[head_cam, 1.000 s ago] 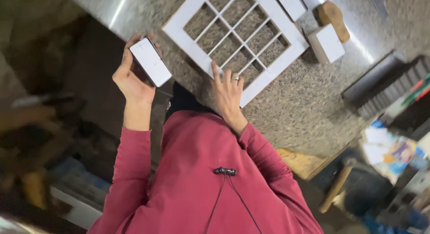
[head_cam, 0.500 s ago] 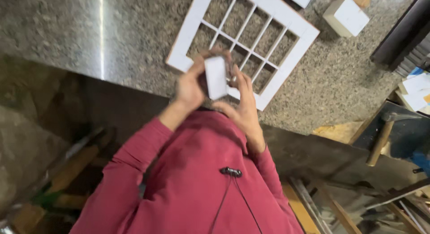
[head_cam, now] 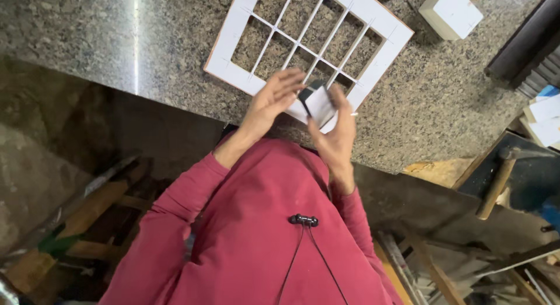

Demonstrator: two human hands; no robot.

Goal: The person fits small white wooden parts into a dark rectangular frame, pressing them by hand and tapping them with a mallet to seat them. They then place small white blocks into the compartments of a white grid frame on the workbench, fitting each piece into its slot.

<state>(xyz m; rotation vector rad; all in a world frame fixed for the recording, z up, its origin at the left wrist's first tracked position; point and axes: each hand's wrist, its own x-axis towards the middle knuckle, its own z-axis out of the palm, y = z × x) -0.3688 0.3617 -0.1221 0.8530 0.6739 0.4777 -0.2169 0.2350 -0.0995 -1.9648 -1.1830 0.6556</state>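
Both hands meet at frame centre over the near edge of the tabletop. Left hand and right hand together grip a small white block, fingers closed on its sides, the block tilted. At 12 o'clock from the hands, a white lattice frame lies flat on the speckled stone. At 2 o'clock, well apart, sits a white cube.
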